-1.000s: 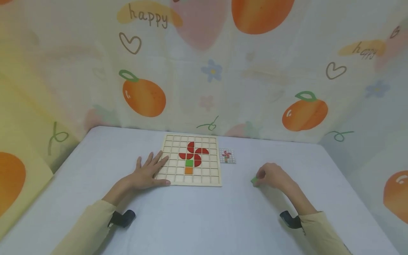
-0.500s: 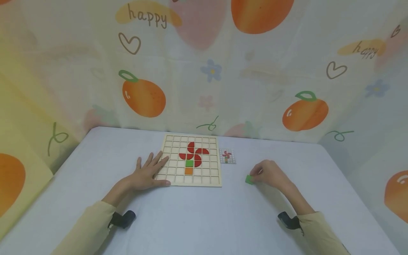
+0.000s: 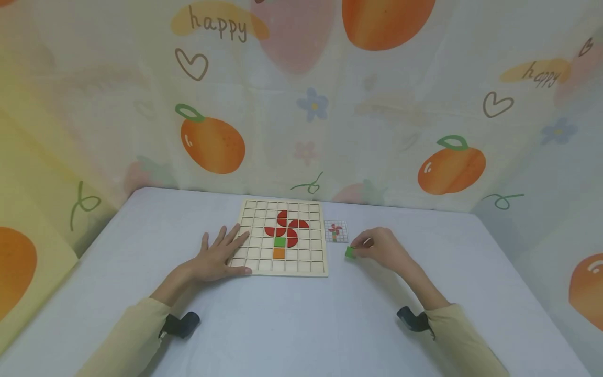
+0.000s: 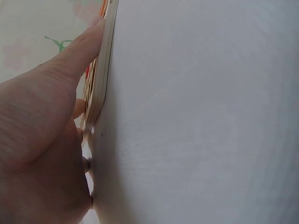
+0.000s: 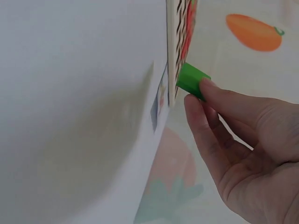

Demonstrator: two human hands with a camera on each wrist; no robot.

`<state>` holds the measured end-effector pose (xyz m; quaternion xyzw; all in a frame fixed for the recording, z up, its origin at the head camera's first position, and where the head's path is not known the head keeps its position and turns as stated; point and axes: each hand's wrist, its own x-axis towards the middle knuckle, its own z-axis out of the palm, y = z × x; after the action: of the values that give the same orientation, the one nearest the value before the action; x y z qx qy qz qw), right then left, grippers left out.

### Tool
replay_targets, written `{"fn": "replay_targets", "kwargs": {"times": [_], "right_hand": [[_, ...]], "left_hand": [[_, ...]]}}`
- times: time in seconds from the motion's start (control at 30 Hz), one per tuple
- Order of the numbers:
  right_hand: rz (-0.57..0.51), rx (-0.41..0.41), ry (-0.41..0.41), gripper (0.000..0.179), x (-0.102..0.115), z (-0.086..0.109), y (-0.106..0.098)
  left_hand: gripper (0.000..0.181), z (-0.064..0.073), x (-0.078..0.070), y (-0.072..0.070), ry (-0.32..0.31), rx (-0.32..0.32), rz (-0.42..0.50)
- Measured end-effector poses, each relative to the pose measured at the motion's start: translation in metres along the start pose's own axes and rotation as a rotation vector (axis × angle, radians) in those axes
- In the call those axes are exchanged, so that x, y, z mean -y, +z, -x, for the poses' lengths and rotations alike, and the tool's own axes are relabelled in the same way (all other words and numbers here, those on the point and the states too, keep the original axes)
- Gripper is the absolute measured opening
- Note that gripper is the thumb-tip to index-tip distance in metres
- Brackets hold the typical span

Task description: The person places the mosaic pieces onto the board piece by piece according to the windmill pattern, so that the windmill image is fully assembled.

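My right hand (image 3: pixel 382 248) pinches a green square tile (image 3: pixel 349 252) between thumb and fingertips, above the table to the right of a wooden grid board (image 3: pixel 309 265). In the right wrist view the green tile (image 5: pixel 192 80) shows clearly at the fingertips. Spread flat, my left hand (image 3: pixel 213 260) rests on the board's left edge, its thumb at the front left corner. Red quarter-round pieces (image 3: pixel 293 238) form a pinwheel on the board. Below them lie a green square (image 3: pixel 280 242) and an orange square (image 3: pixel 279 253), one under the other.
A small pattern card (image 3: pixel 336 231) with a similar pinwheel picture lies against the board's right side. The white-covered table (image 3: pixel 282 324) runs back to a fruit-printed curtain (image 3: pixel 367 131). A black wrist camera (image 3: pixel 183 324) sits under the left forearm, and another (image 3: pixel 413 319) under the right.
My right hand has moved left and a little farther back with the green tile, coming closer to the card and board. The left hand and the board have stayed put.
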<state>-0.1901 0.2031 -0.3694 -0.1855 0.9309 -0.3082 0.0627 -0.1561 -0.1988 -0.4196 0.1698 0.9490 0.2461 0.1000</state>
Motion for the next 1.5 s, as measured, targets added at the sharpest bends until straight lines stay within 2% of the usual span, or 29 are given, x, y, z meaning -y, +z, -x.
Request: {"fn": "replay_targets", "kwargs": {"times": [0.2,0.4,0.73,0.97,1.1,1.3,1.5], "right_hand": [[-0.063,0.029,-0.01,0.011,0.014,-0.01,0.016],[-0.059,0.041,-0.056,0.01,0.029,-0.019,0.03],[-0.078,0.114,-0.086,0.01,0.051,-0.033,0.052],[-0.108,0.151,-0.174,0.009,0.075,-0.04,0.071],[-0.118,0.152,-0.183,0.009,0.084,-0.044,0.081],[-0.061,0.152,-0.15,0.005,0.09,-0.047,0.091],[0.002,0.165,-0.195,0.008,0.096,-0.047,0.097]], "left_hand": [[0.098,-0.001,0.001,0.001,0.003,0.002,-0.001],[0.098,-0.002,0.0,0.0,0.003,0.01,-0.005],[0.098,-0.002,0.0,0.003,0.002,0.006,-0.01],[0.099,-0.002,0.003,0.005,0.003,0.009,0.005],[0.098,-0.004,0.002,0.003,0.001,0.017,-0.006],[0.098,-0.007,-0.001,0.001,0.004,0.027,-0.006],[0.098,-0.003,-0.001,-0.001,0.0,0.018,0.007]]}}
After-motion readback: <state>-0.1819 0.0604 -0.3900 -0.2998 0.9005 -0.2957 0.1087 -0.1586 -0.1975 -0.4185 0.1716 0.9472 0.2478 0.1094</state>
